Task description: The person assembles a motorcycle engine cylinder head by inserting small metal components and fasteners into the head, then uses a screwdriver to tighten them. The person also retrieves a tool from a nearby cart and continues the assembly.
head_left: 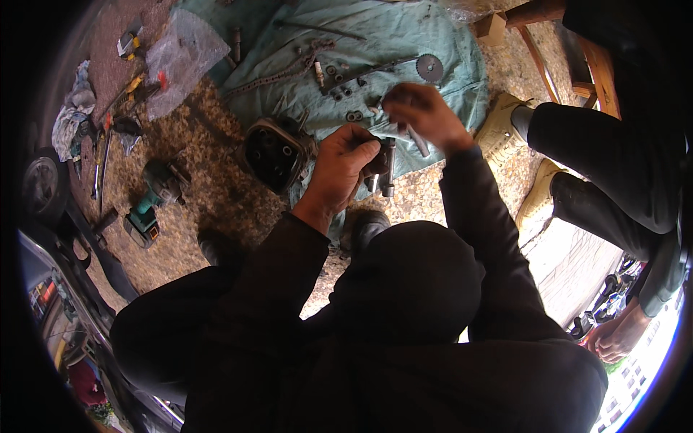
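My left hand is closed in a pinch at the middle, thumb and fingertips pressed together. What it grips is too small and dark to name. Just beside its fingertips is a grey metal rod with thicker ends; I cannot tell whether the hand holds it. My right hand, smeared by motion, hovers over the green cloth with its fingers bent. A short metal rod shows beneath it. Left of my left hand sits a dark engine cylinder head, its hollow side facing up.
On the cloth lie a toothed sprocket, a chain, a spark plug and several small round parts. A green cordless power tool and hand tools rest on the speckled floor at left. Another person's boots stand at right.
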Demonstrator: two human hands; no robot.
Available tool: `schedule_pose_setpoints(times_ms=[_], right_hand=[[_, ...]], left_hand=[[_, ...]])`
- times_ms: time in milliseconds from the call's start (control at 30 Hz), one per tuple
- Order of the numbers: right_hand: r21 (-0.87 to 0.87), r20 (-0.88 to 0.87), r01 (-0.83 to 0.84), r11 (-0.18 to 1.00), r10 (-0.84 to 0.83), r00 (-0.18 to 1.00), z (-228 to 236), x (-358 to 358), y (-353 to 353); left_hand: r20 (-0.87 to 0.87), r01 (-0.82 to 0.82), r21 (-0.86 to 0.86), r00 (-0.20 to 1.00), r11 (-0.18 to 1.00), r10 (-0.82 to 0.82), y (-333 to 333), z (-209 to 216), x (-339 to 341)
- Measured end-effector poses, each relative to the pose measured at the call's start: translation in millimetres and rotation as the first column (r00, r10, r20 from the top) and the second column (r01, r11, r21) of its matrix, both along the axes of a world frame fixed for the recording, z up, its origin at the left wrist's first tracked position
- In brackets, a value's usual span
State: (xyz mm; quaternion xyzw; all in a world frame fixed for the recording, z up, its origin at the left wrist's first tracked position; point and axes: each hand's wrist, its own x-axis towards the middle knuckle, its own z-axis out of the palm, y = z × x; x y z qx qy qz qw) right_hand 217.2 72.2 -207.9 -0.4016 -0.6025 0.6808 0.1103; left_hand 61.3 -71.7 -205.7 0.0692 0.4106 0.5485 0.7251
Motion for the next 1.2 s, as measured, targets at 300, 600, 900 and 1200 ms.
schedule_pose_setpoints(times_ms=[300,600,900,1200], right_hand=[[0.665,0.642,-0.525,0.531,-0.048,0.765,-62.3,-45.7,48.5],[0.634,0.621,-0.522,0.571,0.027,0.784,-88.3,-69.7,55.3],[0.677,0.293,-0.098,0.730,-0.146,0.945,-48.0,-56.8,45.0],[0.097,-0.287,0.319,0.943,-0.280,0.916,45.6,-19.8,-29.6]], left_hand=[[-0.006,-0.024,-0.066,1.000,0.998,0.024,-5.4,3.4,-10.0],[0.056,-0.119,-0.106,0.990,0.987,0.126,-12.5,6.7,-10.8],[0.202,-0.252,-0.057,0.945,0.966,0.259,-6.6,16.7,-18.7],[0.201,-0.260,0.035,0.948,0.965,0.248,10.0,26.7,-19.2]])
